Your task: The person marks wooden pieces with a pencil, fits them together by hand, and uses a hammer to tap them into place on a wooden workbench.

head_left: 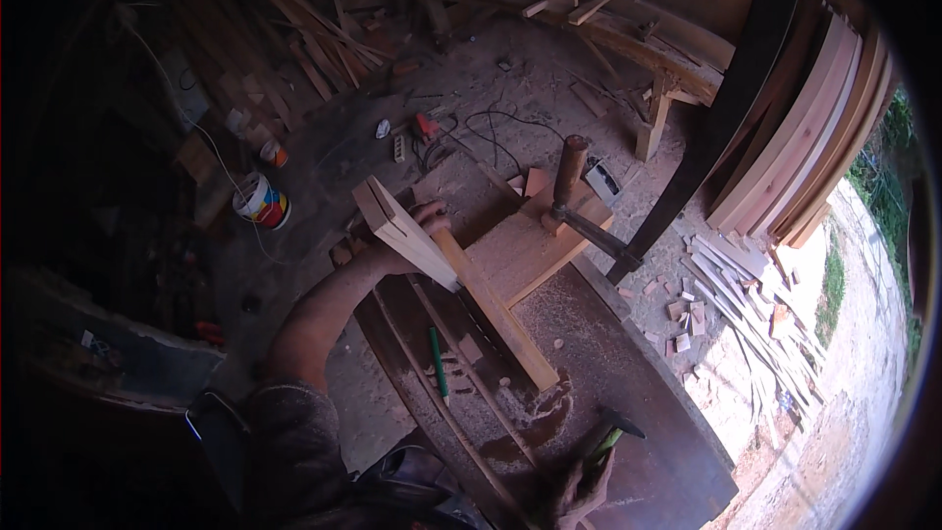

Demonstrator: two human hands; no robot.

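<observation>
Timber [502, 319] over sawdusty bench [653, 412], littered floor [329, 152]

Bench [653, 383] has room between board [500, 312] and hammer [621, 421] — clamp [568, 182] blocks beyond.

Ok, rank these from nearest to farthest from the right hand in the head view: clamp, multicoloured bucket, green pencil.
From the right hand:
1. Green pencil: on the bench, ahead and to the left.
2. Clamp: toward the bench's far end, roughly straight ahead.
3. Multicoloured bucket: on the floor, well off to the left.
</observation>
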